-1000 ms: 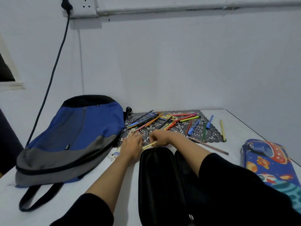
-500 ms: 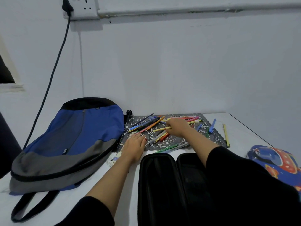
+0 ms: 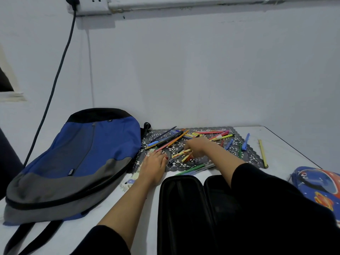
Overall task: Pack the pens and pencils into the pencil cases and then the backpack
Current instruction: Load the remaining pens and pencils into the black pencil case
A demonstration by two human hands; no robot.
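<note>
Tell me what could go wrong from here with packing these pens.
1. The right hand grips several pens at once; one could slip out before reaching the open black pencil case.
2. The yellow pencil lies at the right border of the mat, toward the edge of the table; it could roll off or be overlooked.
3. The green pens at the mat's front edge lie close to the right forearm and could be swept aside.

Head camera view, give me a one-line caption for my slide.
Right hand grips pens on the mat behind an open black pencil case; left hand lies flat beside the backpack.
</note>
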